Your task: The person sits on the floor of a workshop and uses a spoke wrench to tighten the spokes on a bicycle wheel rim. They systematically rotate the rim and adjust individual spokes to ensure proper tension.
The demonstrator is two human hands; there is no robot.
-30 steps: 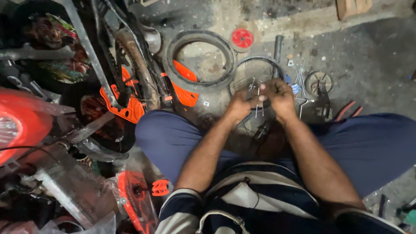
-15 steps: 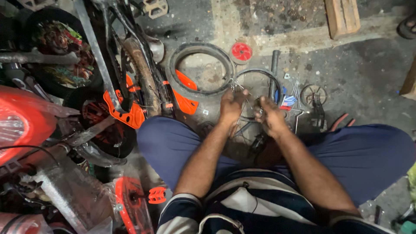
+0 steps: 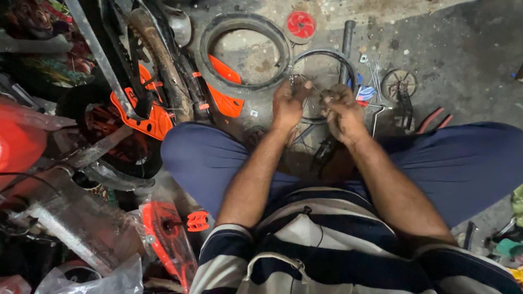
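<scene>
At your far left a red moulded body part [image 3: 19,139] fills the edge of the view, with a clear plastic bag [image 3: 92,275] crumpled low beside it. Next comes a small bicycle [image 3: 139,81] lying on its side, its grey frame tube slanting down past orange plastic wheel guards [image 3: 147,117], and a red pedal [image 3: 197,220] sits just beside your striped shirt. Further right, a loose black tyre [image 3: 245,51] lies flat on the concrete floor [image 3: 463,49], with a red plastic disc [image 3: 300,25] just beyond its upper right edge. Your left hand [image 3: 287,104] hovers over the near left side of a small spoked wheel rim [image 3: 322,81], fingers curled narrow around thin wire spokes; exactly how many it pinches I cannot tell. The rim rests on the floor between your knees, touching the tyre's right side, and a dark metal tube [image 3: 346,43] stands just behind it. Your right hand [image 3: 340,111] is close beside the left one, over the rim's near right part, closed tight into a fist around what looks like a spoke or small tool, though the object itself is hidden by the fingers. Right of the rim lie loose spokes [image 3: 373,73], a small geared sprocket [image 3: 398,83] and two reddish curved pieces [image 3: 433,120] near your right knee.
</scene>
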